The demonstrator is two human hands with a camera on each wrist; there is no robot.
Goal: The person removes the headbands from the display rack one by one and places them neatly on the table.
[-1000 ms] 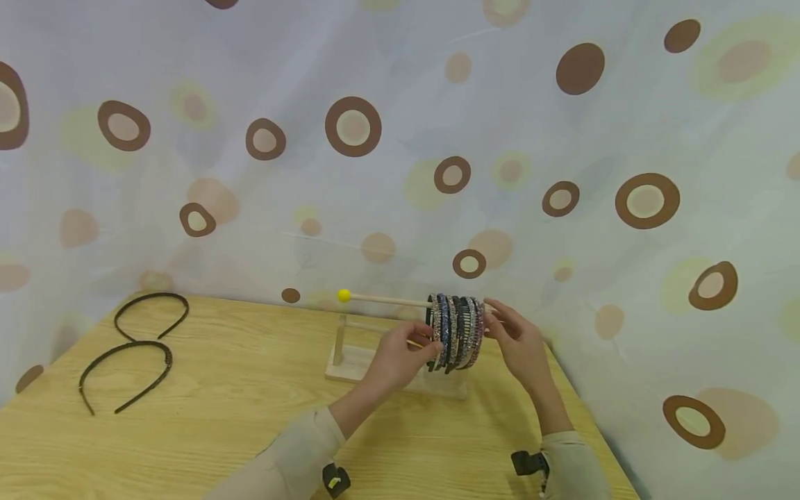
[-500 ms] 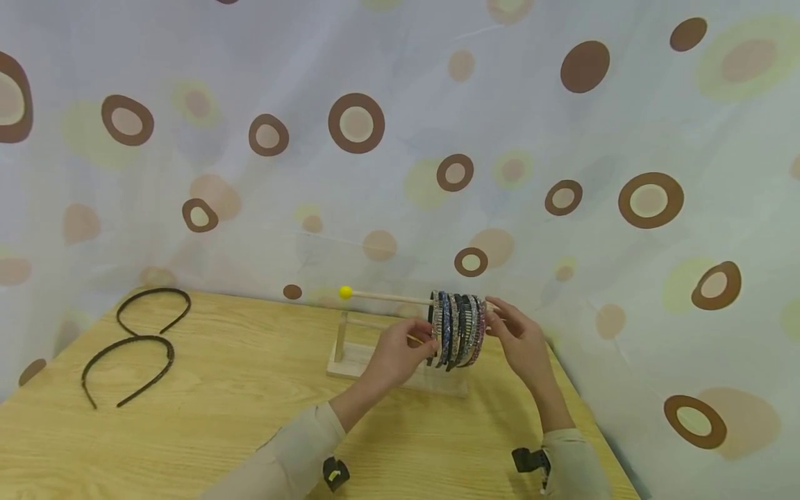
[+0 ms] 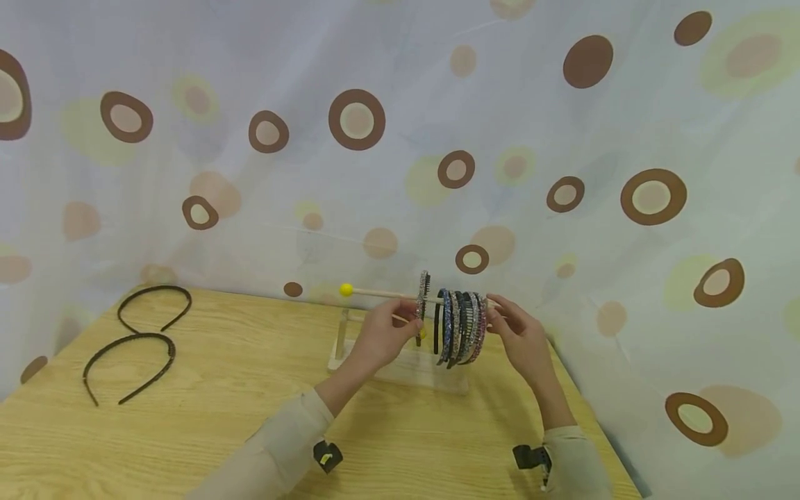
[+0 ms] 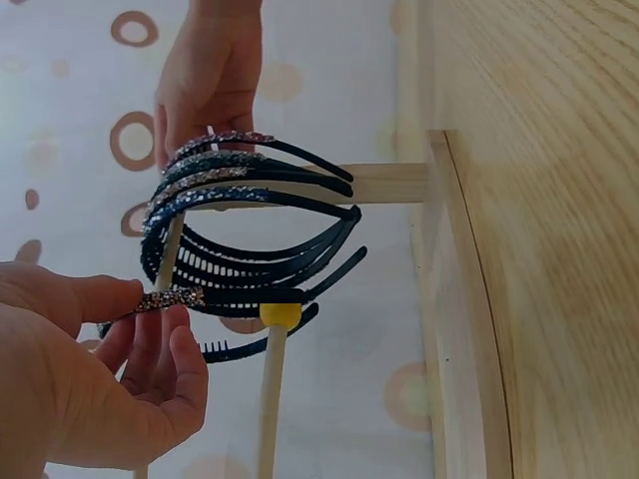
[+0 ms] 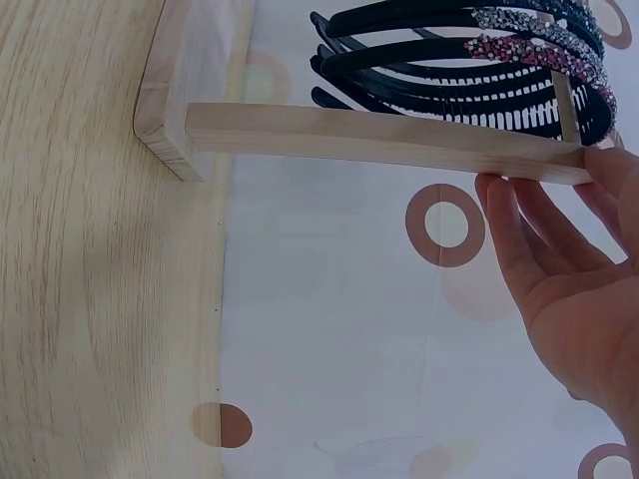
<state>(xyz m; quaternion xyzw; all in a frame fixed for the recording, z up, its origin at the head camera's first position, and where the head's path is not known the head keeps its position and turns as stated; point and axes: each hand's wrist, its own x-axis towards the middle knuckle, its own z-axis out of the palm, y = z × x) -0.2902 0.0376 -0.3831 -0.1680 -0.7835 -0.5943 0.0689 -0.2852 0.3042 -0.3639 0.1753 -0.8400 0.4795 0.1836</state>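
Observation:
My left hand [image 3: 382,337] pinches a silver glitter headband [image 4: 175,297] between thumb and fingers. That headband stands round the upper rod [image 3: 384,294] of a wooden stand, apart from the others. Several sparkly headbands [image 3: 462,330], in blue, silver and pink with toothed black inner sides, hang bunched at the rod's right end. My right hand [image 3: 523,344] holds the top of the stand's upright post [image 5: 379,138] beside that bunch, with thumb and fingertips on the wood. The rod's free left end carries a yellow ball [image 3: 346,289].
Two dark headbands lie on the table's left side, a farther one [image 3: 154,288] and a nearer one [image 3: 129,338]. The stand's pale base [image 3: 412,371] sits on the wooden table [image 3: 250,389]. A lower rod ends in another yellow ball [image 4: 281,315]. A patterned curtain [image 3: 400,173] hangs close behind.
The left hand has drawn the silver glitter headband leftward along the rod, away from the bunch, and it has risen slightly. The right hand has stayed on the post.

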